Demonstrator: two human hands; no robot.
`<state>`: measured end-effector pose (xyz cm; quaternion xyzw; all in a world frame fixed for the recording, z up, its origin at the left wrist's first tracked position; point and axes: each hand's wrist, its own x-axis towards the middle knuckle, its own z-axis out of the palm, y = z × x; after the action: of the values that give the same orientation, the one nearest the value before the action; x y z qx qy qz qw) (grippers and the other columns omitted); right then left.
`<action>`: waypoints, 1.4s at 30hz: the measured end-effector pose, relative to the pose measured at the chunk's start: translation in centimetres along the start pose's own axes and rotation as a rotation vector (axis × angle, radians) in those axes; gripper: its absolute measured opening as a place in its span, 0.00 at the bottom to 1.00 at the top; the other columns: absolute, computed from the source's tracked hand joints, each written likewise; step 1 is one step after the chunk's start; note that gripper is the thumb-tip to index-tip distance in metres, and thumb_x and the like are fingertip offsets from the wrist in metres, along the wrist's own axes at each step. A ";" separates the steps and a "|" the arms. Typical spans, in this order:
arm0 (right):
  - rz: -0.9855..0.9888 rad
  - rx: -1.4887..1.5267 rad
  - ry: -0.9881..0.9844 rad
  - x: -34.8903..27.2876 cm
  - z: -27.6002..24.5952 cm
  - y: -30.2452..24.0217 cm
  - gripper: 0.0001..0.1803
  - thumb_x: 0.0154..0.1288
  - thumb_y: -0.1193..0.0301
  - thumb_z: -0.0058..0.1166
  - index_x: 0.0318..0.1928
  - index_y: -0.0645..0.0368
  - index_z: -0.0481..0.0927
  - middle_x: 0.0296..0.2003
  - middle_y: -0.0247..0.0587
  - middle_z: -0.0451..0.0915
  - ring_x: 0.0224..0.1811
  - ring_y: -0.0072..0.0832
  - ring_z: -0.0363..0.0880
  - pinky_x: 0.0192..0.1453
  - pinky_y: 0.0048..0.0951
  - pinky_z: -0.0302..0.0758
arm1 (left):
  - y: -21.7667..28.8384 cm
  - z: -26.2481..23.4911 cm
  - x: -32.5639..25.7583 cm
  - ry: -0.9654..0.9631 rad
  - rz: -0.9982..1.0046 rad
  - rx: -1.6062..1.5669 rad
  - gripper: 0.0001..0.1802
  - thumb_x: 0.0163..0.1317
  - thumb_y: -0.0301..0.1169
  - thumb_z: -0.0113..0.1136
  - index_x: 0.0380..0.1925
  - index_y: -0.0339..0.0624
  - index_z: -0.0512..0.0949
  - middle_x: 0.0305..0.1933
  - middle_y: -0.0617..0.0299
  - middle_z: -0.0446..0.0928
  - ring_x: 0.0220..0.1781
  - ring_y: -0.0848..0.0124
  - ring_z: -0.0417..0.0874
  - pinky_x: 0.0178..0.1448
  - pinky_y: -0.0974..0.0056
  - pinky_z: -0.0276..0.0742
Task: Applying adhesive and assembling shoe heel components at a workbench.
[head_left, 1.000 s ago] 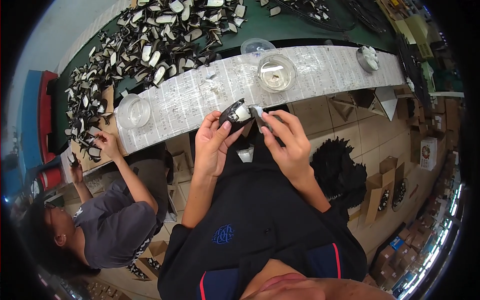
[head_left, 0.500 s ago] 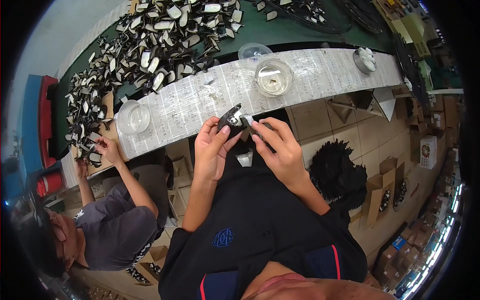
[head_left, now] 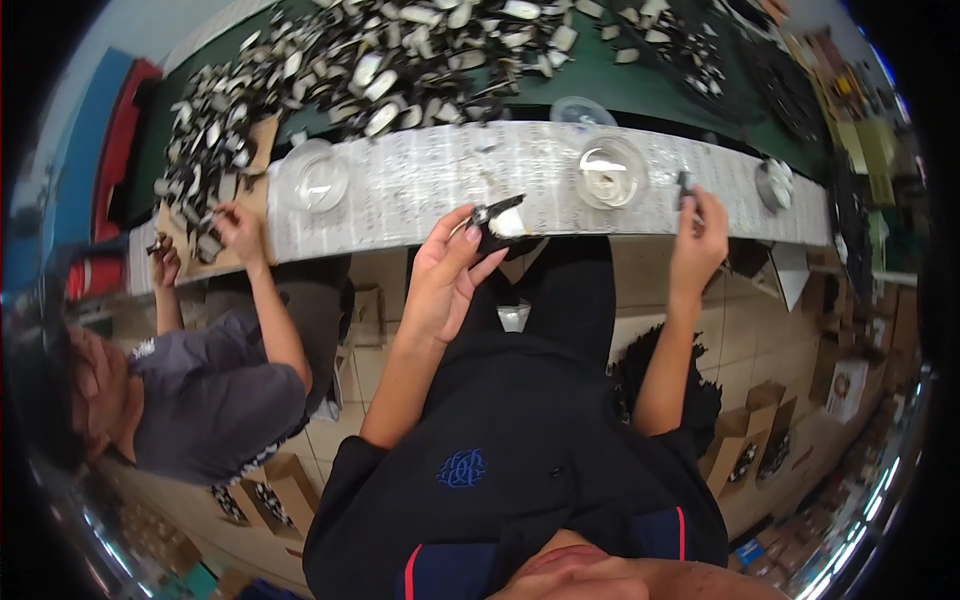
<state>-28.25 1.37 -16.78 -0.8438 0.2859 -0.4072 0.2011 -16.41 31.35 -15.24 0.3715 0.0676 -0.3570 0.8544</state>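
Paper-covered bench edge (head_left: 420, 190), green table of parts behind | black-and-white piece (head_left: 497, 220) pinched in left hand (head_left: 447, 280), fingers curled | right hand (head_left: 697, 235) closed on small dark part (head_left: 686, 183) beside clear dish (head_left: 611, 172)

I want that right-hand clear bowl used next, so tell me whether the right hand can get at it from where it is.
Probably yes. The right hand rests on the paper-covered bench edge, pinching a small dark piece, just beside the clear bowl. Nothing lies between them, but the fingers are occupied.
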 end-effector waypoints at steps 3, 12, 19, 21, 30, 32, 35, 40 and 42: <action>0.345 0.421 -0.003 0.9 3.1 7.6 0.14 0.69 0.72 0.55 0.51 0.67 0.77 0.46 0.45 0.78 0.41 0.28 0.81 0.43 0.28 0.81 | 1.3 -1.1 -0.6 -0.066 0.055 -0.069 0.24 0.70 0.29 0.53 0.64 0.39 0.63 0.47 0.63 0.78 0.50 0.74 0.80 0.58 0.63 0.80; 0.547 0.058 -0.201 1.8 4.3 15.4 0.21 0.67 0.63 0.57 0.50 0.70 0.77 0.41 0.45 0.81 0.40 0.26 0.81 0.38 0.24 0.77 | 5.2 -2.3 -2.4 -0.145 0.100 -0.122 0.20 0.71 0.29 0.50 0.60 0.35 0.69 0.53 0.57 0.77 0.52 0.69 0.81 0.55 0.62 0.82; 0.105 0.389 -0.333 -0.5 0.2 -16.5 0.15 0.64 0.74 0.54 0.50 0.66 0.81 0.30 0.36 0.82 0.25 0.18 0.74 0.30 0.20 0.71 | 7.7 -2.5 -1.8 -0.199 0.247 -0.045 0.28 0.60 0.18 0.57 0.62 0.31 0.66 0.55 0.53 0.74 0.54 0.68 0.79 0.56 0.61 0.82; -0.447 0.282 -0.405 -2.9 0.4 -21.5 0.19 0.53 0.83 0.52 0.47 0.64 0.84 0.22 0.34 0.80 0.15 0.20 0.70 0.20 0.24 0.68 | 8.2 -2.0 -1.5 -0.209 0.274 -0.044 0.29 0.58 0.14 0.57 0.62 0.31 0.66 0.57 0.53 0.73 0.55 0.68 0.78 0.57 0.62 0.82; -0.750 0.027 -0.679 -3.7 2.3 -27.2 0.33 0.42 0.79 0.57 0.57 0.60 0.80 0.14 0.29 0.59 0.12 0.19 0.62 0.17 0.25 0.63 | 8.4 -2.4 -1.1 -0.166 0.267 -0.118 0.28 0.59 0.15 0.57 0.62 0.29 0.67 0.61 0.52 0.71 0.54 0.69 0.79 0.56 0.65 0.81; -0.767 -0.078 -0.682 -3.1 2.4 -27.4 0.33 0.43 0.78 0.57 0.57 0.58 0.80 0.14 0.29 0.59 0.12 0.19 0.61 0.17 0.25 0.63 | 8.5 -2.4 -1.0 -0.151 0.228 -0.127 0.28 0.59 0.15 0.58 0.62 0.30 0.67 0.60 0.52 0.72 0.54 0.70 0.79 0.55 0.66 0.81; -0.795 -0.085 -0.679 -2.9 2.5 -27.2 0.33 0.43 0.77 0.57 0.57 0.57 0.80 0.14 0.28 0.59 0.12 0.19 0.61 0.17 0.24 0.62 | 8.6 -2.3 -1.1 -0.127 0.233 -0.128 0.28 0.60 0.16 0.58 0.62 0.30 0.67 0.59 0.52 0.72 0.53 0.71 0.80 0.55 0.66 0.81; -0.827 -0.119 -0.660 -2.8 2.5 -27.2 0.33 0.43 0.76 0.58 0.57 0.57 0.80 0.14 0.28 0.58 0.12 0.19 0.61 0.16 0.23 0.62 | 8.4 -2.1 -1.1 -0.115 0.249 -0.098 0.28 0.59 0.16 0.58 0.61 0.30 0.68 0.59 0.52 0.72 0.53 0.69 0.80 0.55 0.66 0.81; -0.829 -0.227 -0.677 -3.0 2.3 -27.4 0.31 0.45 0.73 0.59 0.56 0.56 0.81 0.14 0.27 0.58 0.13 0.18 0.63 0.17 0.22 0.63 | 8.2 -2.0 -1.0 -0.111 0.248 -0.081 0.27 0.59 0.16 0.59 0.61 0.30 0.68 0.59 0.52 0.72 0.53 0.68 0.80 0.55 0.65 0.81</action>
<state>-19.18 24.23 -4.21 -0.9861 -0.1091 -0.1245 0.0122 -11.39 37.15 -11.49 0.3220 -0.0118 -0.2656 0.9087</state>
